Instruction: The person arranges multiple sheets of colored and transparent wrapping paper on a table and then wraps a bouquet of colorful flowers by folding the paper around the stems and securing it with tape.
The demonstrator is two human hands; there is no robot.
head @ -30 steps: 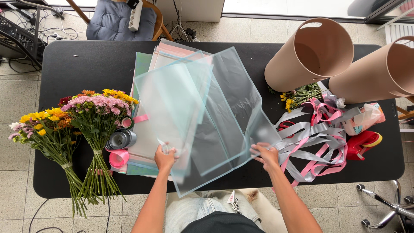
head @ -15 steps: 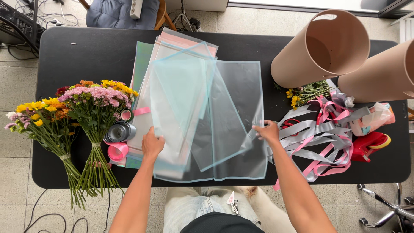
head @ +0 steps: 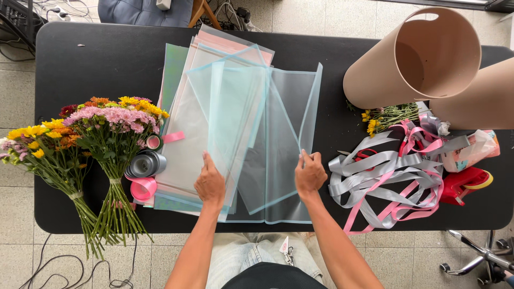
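A stack of translucent wrapping sheets (head: 235, 107), pale blue-edged and pink, lies spread on the black table (head: 107, 59). My left hand (head: 210, 182) rests flat on the lower part of the stack. My right hand (head: 309, 172) pinches the right edge of a frosted sheet (head: 284, 155) that lies to the right of the stack. Two flower bunches (head: 107, 134) with yellow, pink and orange blooms lie at the left. Ribbon rolls (head: 143, 167), silver and pink, sit between the flowers and the sheets.
Two large tan paper cones (head: 423, 53) lie at the back right. Loose grey and pink ribbons (head: 391, 171) tangle at the right, with small flower stems (head: 388, 115) and red and pink packages (head: 466, 179). A chair base (head: 476, 257) stands at the lower right.
The lifted sheets have been lowered flat onto the table. My left hand moved up onto the stack, and my right hand shifted left along the frosted sheet's edge.
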